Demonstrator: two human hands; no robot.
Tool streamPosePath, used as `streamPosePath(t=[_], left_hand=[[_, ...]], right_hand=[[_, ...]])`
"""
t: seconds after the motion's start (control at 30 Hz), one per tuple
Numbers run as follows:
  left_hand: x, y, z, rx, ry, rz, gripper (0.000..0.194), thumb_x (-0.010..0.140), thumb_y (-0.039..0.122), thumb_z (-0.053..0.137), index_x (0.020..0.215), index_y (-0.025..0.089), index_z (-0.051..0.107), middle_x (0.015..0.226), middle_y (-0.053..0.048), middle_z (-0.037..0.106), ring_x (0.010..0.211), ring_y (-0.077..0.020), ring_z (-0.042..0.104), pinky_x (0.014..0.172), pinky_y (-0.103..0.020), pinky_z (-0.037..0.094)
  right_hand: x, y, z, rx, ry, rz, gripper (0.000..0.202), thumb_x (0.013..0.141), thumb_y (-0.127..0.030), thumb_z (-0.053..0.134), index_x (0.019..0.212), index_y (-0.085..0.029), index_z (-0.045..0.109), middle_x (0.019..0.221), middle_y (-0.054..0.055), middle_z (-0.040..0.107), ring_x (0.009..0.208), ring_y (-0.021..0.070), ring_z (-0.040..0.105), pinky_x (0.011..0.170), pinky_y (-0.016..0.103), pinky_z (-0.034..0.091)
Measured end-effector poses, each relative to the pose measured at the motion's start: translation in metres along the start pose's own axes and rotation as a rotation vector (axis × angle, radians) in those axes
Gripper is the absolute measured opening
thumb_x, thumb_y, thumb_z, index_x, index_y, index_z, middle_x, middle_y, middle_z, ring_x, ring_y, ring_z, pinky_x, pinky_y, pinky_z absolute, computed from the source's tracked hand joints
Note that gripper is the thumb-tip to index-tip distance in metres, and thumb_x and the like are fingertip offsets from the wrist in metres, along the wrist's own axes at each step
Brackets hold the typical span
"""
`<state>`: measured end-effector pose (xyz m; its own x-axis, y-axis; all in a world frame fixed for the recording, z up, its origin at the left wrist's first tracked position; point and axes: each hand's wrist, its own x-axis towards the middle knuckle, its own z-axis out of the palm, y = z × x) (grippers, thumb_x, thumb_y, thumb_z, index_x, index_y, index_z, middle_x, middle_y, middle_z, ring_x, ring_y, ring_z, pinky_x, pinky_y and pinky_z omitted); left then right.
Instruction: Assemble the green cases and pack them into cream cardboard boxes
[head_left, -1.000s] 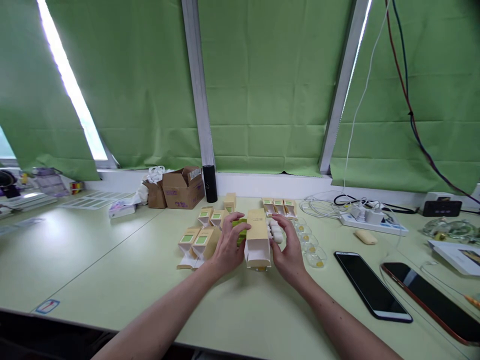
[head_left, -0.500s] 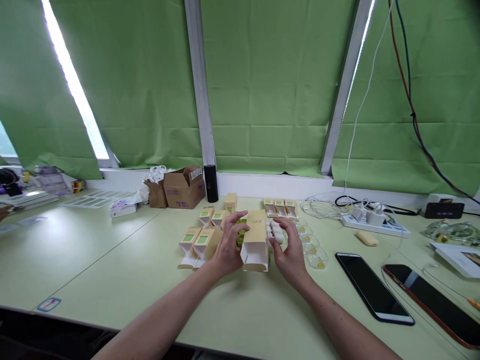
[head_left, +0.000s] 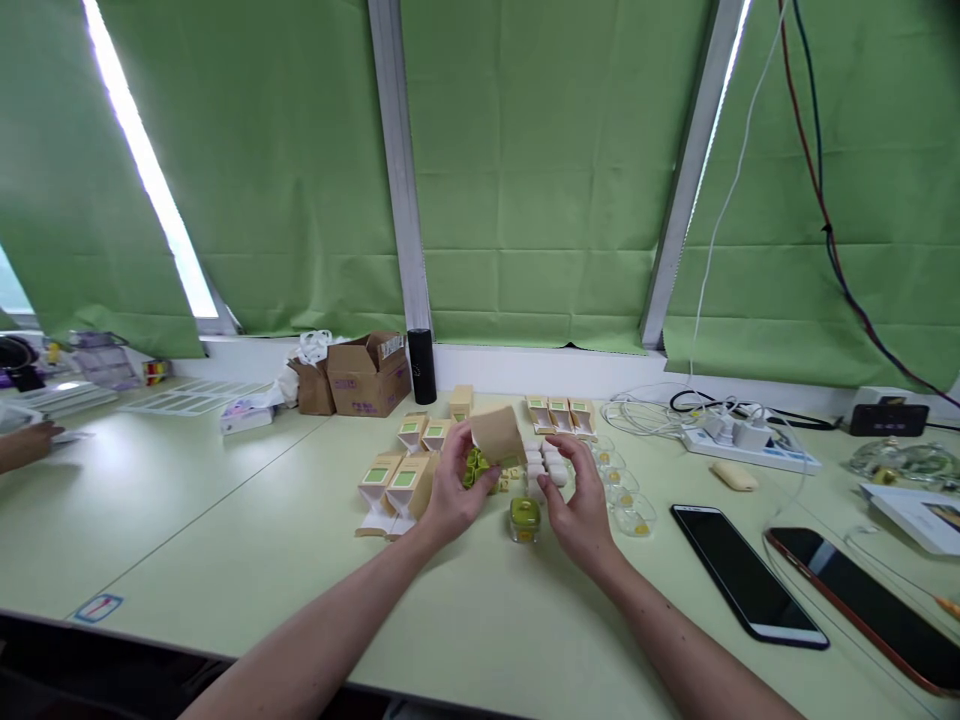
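Observation:
A small tan cardboard box [head_left: 498, 437] is tilted up off the table, gripped by my left hand [head_left: 457, 495] at its left end. To its right, my right hand [head_left: 581, 505] hovers with thumb and fingers apart and nothing in them. A small clear container with a green lid [head_left: 524, 514] stands on the table between my wrists. Under the held box sit several green pieces [head_left: 474, 467], partly covered by my left hand. White rounded pieces [head_left: 553, 463] are grouped beside my right fingers. Open tan boxes [head_left: 405, 483] with green labels stand to the left.
Clear plastic cups [head_left: 634, 513] form a column right of my right hand. More open tan boxes [head_left: 559, 415] stand behind. Two phones [head_left: 746, 570] lie at the right, near a power strip [head_left: 754, 445]. A brown carton [head_left: 369, 374] is at the back; another person's hand [head_left: 34, 445] is far left.
The box has been turned from lengthwise to sideways and lifted in my left hand, revealing the green-lidded container. My right hand has barely moved. Another person's hand has come in at far left.

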<state>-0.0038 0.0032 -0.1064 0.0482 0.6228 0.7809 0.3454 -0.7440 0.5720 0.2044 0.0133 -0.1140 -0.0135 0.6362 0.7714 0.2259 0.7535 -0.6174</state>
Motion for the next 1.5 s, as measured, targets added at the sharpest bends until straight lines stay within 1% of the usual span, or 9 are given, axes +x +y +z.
streamPosePath(t=[0.1,0.3,0.53,0.63,1.0,1.13,1.23,1.33,1.5], left_hand=[[0.0,-0.004,0.002,-0.187,0.018,-0.093,0.064,0.099,0.052,0.069,0.149,0.018,0.046,0.138,-0.019,0.063,0.13,-0.0314,0.065,0.112,-0.05,0.055],[0.003,0.004,0.005,-0.343,0.016,-0.202,0.071,0.097,0.057,0.072,0.15,0.021,0.041,0.124,-0.015,0.07,0.116,-0.0267,0.072,0.101,-0.042,0.06],[0.003,0.007,0.007,-0.353,0.014,-0.278,0.064,0.096,0.062,0.072,0.138,0.025,0.04,0.112,-0.01,0.073,0.103,-0.0228,0.075,0.087,-0.035,0.061],[0.004,0.008,0.008,-0.371,0.012,-0.301,0.062,0.095,0.062,0.072,0.134,0.026,0.04,0.109,-0.01,0.074,0.1,-0.0218,0.075,0.082,-0.032,0.06],[0.005,0.012,0.009,-0.438,-0.014,-0.383,0.062,0.088,0.066,0.078,0.121,0.023,0.048,0.105,-0.008,0.075,0.097,-0.0214,0.075,0.085,-0.032,0.058],[0.004,0.012,0.01,-0.407,-0.002,-0.331,0.062,0.09,0.066,0.076,0.126,0.023,0.049,0.12,-0.012,0.07,0.104,-0.022,0.072,0.092,-0.034,0.059],[0.002,0.013,0.007,-0.369,-0.022,-0.282,0.059,0.095,0.06,0.073,0.136,0.024,0.05,0.142,-0.016,0.059,0.112,-0.0235,0.069,0.092,-0.035,0.059],[-0.002,0.015,0.004,-0.33,-0.071,-0.261,0.056,0.098,0.05,0.072,0.145,0.029,0.049,0.155,-0.015,0.049,0.12,-0.0256,0.065,0.093,-0.036,0.06],[-0.004,0.017,0.005,-0.273,-0.129,-0.233,0.045,0.096,0.039,0.075,0.138,0.029,0.06,0.162,-0.014,0.038,0.115,-0.024,0.067,0.093,-0.036,0.06]], right_hand=[[0.0,-0.002,0.0,0.01,-0.006,-0.001,0.038,0.095,-0.024,0.06,0.133,-0.028,0.061,0.134,0.011,0.064,0.129,0.0318,0.06,0.112,0.055,0.049],[-0.001,-0.002,0.0,0.049,-0.059,-0.037,0.04,0.098,-0.026,0.059,0.137,-0.029,0.059,0.139,0.011,0.062,0.136,0.0323,0.056,0.117,0.056,0.047],[-0.004,-0.001,0.001,0.088,-0.143,-0.1,0.048,0.1,-0.023,0.058,0.146,-0.034,0.054,0.152,0.012,0.05,0.149,0.0327,0.046,0.122,0.059,0.044],[-0.005,0.0,0.002,0.119,-0.176,-0.082,0.05,0.101,-0.022,0.056,0.149,-0.035,0.053,0.157,0.012,0.044,0.152,0.0319,0.043,0.12,0.056,0.048],[-0.005,-0.001,0.001,0.182,-0.183,-0.015,0.037,0.103,-0.025,0.055,0.138,-0.034,0.063,0.157,0.011,0.041,0.14,0.0303,0.056,0.113,0.052,0.056],[-0.003,-0.004,0.001,0.238,-0.161,0.028,0.035,0.104,-0.029,0.056,0.137,-0.034,0.066,0.155,0.011,0.042,0.136,0.0293,0.059,0.111,0.05,0.059],[-0.001,-0.004,0.001,0.282,-0.158,0.066,0.035,0.105,-0.031,0.057,0.139,-0.034,0.065,0.155,0.011,0.042,0.125,0.0259,0.067,0.109,0.047,0.06],[0.0,-0.002,0.0,0.313,-0.153,0.102,0.036,0.105,-0.032,0.057,0.139,-0.034,0.065,0.156,0.01,0.041,0.116,0.0226,0.07,0.107,0.045,0.06],[-0.001,0.001,0.001,0.315,-0.164,0.115,0.036,0.103,-0.031,0.059,0.139,-0.036,0.066,0.155,0.009,0.043,0.115,0.0232,0.069,0.104,0.046,0.06]])
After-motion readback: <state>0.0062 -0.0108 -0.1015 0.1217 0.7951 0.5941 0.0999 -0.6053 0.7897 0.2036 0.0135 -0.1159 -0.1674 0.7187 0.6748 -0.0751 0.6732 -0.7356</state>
